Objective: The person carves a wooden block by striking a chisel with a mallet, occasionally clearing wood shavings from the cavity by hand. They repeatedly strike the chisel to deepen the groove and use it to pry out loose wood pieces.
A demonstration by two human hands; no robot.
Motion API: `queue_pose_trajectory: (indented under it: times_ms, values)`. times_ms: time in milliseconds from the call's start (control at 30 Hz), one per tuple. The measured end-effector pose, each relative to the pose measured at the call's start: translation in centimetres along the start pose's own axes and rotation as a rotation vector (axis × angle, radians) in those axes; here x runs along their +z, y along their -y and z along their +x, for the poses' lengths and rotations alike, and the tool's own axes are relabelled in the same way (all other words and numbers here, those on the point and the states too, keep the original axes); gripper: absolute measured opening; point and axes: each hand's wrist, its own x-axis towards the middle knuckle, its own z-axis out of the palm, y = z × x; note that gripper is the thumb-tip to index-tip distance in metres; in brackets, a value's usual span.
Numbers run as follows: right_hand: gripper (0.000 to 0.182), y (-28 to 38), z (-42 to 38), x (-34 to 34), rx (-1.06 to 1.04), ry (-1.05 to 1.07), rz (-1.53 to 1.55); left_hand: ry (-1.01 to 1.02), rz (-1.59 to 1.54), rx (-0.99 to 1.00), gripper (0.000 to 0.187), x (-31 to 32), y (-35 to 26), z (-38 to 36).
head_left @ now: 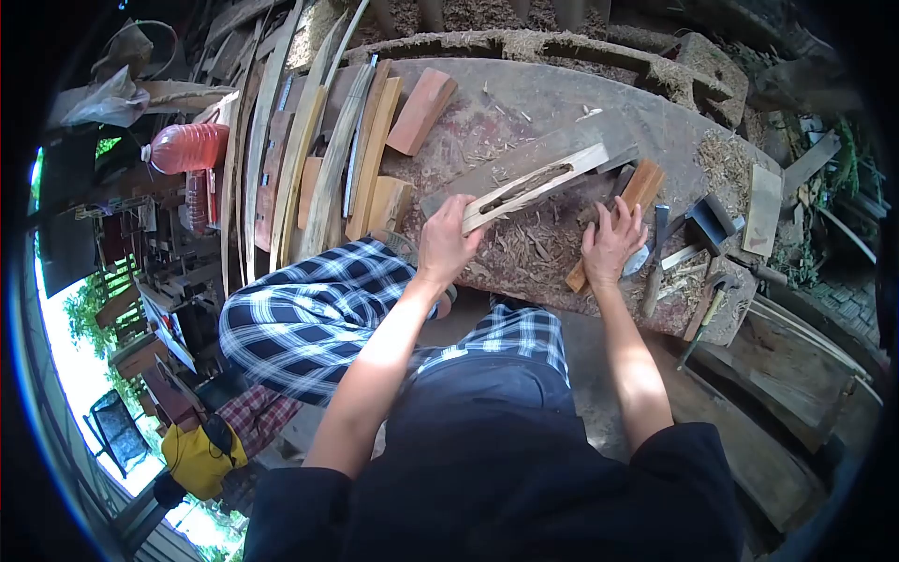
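Observation:
A pale wooden bar [588, 159] with a long, rough slot cut in its face slants up and to the right across the workbench. My left hand [448, 239] grips its near end between thumb and fingers. My right hand [613, 242] lies with fingers spread over an orange-brown wood block [643, 185], touching it and hiding its middle. Behind the slotted bar is a flat, greyish board [478, 178]. Wood chips are scattered between my hands. Just right of my right hand lies a chisel-like tool [661, 225] with a dark blade.
Long wooden strips [314, 164] and a reddish block [421, 110] lie on the bench's left side. A dark metal tool head [710, 223], a green-yellow handled tool [714, 307] and a pale board [762, 211] are at the right. Sawdust-covered timber [524, 45] runs behind the bench.

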Motion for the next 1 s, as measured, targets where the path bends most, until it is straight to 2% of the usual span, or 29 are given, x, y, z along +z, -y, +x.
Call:
queue_pose_trajectory:
  times_ms: [33,100,133,167,200,233,267,333,367,400,467,500,567,633,700,767,800,867,900,967,1000]
  values:
    - [0.033,0.3,-0.4,-0.2,-0.001,0.002,-0.002,0.001,-0.002,-0.002,0.036,-0.1,-0.3,-0.4]
    - [0.032,0.8,-0.5,-0.7,0.111,0.251,0.613,0.033,-0.049,-0.069,0.041,-0.1,-1.1,-0.5]
    - [0.032,1.2,-0.8,-0.2,0.221,0.401,0.747,0.039,-0.055,-0.054,0.041,0.0,-1.4,-0.4]
    - [0.031,1.8,-1.0,0.4,0.332,0.55,0.878,0.087,-0.431,-0.329,0.045,0.0,-1.7,-0.3]
    - [0.031,2.7,-0.9,0.2,0.342,0.539,0.87,0.14,-0.802,-0.614,0.05,0.2,-2.0,-0.4]
    - [0.033,4.0,-0.8,-0.2,0.693,0.605,1.296,0.151,-0.803,-0.612,0.05,0.3,-2.2,-0.4]
    - [0.035,5.2,-0.6,-0.6,1.054,0.646,1.721,0.146,-1.014,-0.727,0.052,0.2,-2.3,-0.3]
    - [0.037,6.7,0.0,-1.3,1.062,0.627,1.758,0.12,-1.327,-0.919,0.052,0.3,-1.7,-0.1]
    - [0.038,7.0,0.2,-1.5,1.071,0.611,1.786,0.125,-1.323,-0.916,0.052,0.4,-1.5,-0.1]
    - [0.038,7.0,0.2,-1.2,1.075,0.604,1.788,0.072,-1.426,-1.01,0.049,0.7,-1.2,-0.1]
    - [0.034,6.9,0.2,-0.5,0.931,0.576,1.548,0.008,-1.555,-1.133,0.042,1.1,-0.5,0.1]
    - [0.034,6.7,0.0,-0.4,0.936,0.572,1.552,0.012,-1.549,-1.133,0.042,0.9,-0.3,0.0]
    - [0.028,5.7,-0.3,-0.5,0.643,0.55,1.18,-0.007,-1.538,-1.153,0.048,1.0,-0.3,0.1]
    - [0.023,5.2,-1.2,-1.6,0.427,0.277,0.922,0.096,-1.346,-0.843,0.051,0.6,-1.0,-0.2]
    - [0.023,4.2,-2.4,-2.4,0.371,0.131,0.773,0.095,-0.94,-0.541,0.044,1.3,-0.7,0.0]
    - [0.028,2.7,-3.8,-3.0,0.285,0.042,0.58,0.092,-0.565,-0.373,0.035,1.4,-0.3,0.5]
    - [0.028,2.0,-4.7,-3.2,0.289,0.044,0.566,0.102,-0.576,-0.376,0.035,1.8,0.1,0.8]
    - [0.035,0.3,-6.6,-3.1,0.413,0.023,0.405,-0.07,-0.186,0.108,0.038,2.6,1.5,1.8]
    - [0.035,-0.6,-7.4,-2.8,0.408,0.026,0.404,-0.074,-0.187,0.104,0.038,2.9,2.3,2.0]
    - [0.039,-2.7,-9.4,-2.3,0.567,-0.062,0.245,-0.068,-0.144,0.08,0.039,3.8,3.7,2.2]
    - [0.047,-3.7,-10.2,-2.4,0.613,-0.05,0.177,-0.07,-0.124,0.08,0.034,4.1,4.5,2.2]
